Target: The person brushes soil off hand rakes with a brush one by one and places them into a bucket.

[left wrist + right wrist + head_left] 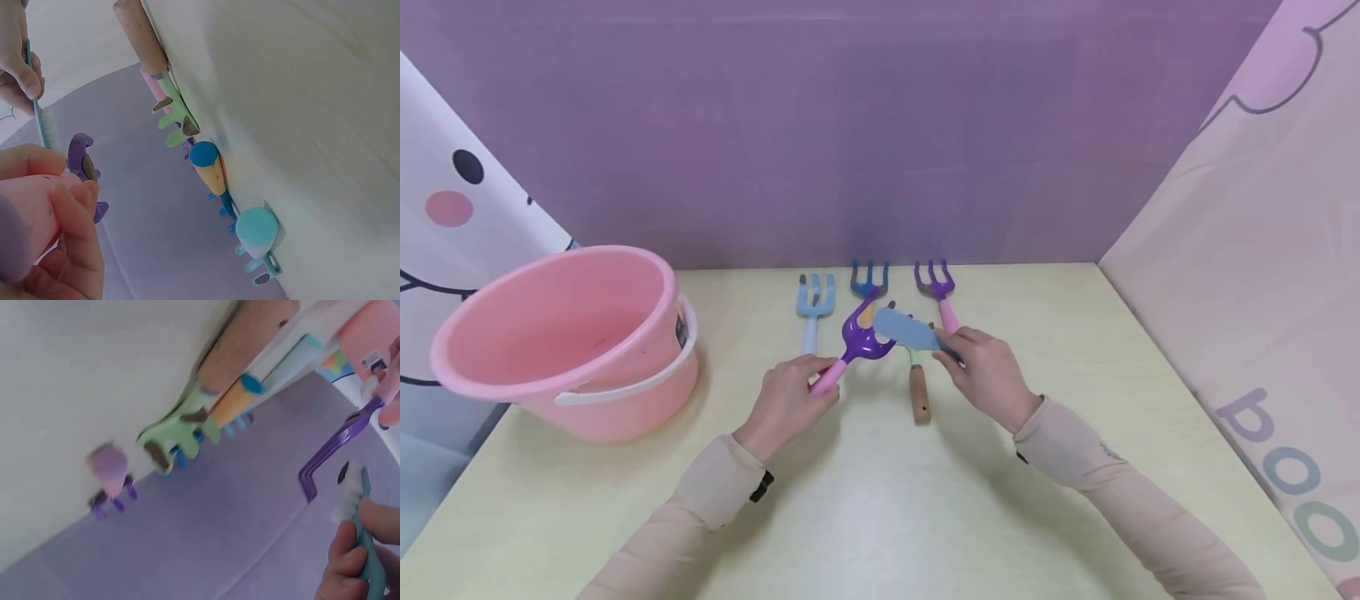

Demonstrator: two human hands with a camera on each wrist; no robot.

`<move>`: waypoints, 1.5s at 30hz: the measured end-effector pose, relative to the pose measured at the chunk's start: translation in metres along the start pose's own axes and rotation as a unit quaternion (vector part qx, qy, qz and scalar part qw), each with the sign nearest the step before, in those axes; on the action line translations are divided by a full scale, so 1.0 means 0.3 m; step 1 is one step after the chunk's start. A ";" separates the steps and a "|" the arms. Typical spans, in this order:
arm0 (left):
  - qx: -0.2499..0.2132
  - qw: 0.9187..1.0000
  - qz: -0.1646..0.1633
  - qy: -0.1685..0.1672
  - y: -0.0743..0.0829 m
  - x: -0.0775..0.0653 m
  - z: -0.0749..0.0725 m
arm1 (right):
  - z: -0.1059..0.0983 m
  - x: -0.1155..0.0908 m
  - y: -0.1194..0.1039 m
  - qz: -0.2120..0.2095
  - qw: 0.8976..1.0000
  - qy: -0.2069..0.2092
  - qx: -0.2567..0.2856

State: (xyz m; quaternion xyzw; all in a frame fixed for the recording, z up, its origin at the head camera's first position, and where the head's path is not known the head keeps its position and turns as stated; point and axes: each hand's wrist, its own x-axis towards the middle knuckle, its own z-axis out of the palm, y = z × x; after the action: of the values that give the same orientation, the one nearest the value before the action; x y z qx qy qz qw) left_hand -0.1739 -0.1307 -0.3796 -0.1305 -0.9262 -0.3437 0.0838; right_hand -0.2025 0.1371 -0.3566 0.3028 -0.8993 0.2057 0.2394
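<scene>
My left hand [788, 402] grips the pink handle of a small purple hand fork [863, 340], its tines raised off the table. A dark brown patch shows on this fork in the left wrist view. Between the thumb and fingers of my right hand [988, 372] is a light blue brush [904, 327] with white bristles [349, 499]. The brush head overlaps the purple tines in the head view; in the right wrist view, bristles and tines appear close together. Below them lies a green hand fork [181, 428] with a wooden handle [919, 393] and brown patches on its tines.
Along the table's back lie a light blue fork [814, 307] with brown patches, a blue fork [869, 280] with an orange handle, and another purple fork [936, 286]. A pink bucket [625, 412] with a white handle stands at the left. A purple backdrop [865, 133] rises behind.
</scene>
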 end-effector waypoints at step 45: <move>0.018 0.999 0.013 0.032 0.021 -0.015 -0.003 | 0.036 0.035 -0.020 0.068 0.997 -0.017 0.041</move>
State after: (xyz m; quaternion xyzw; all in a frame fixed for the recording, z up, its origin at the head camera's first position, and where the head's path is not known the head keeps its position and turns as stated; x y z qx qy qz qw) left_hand -0.1677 -0.1275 -0.3761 -0.1297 -0.9273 -0.3299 0.1205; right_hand -0.2092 0.1225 -0.3582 0.2541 -0.9125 0.2532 0.1967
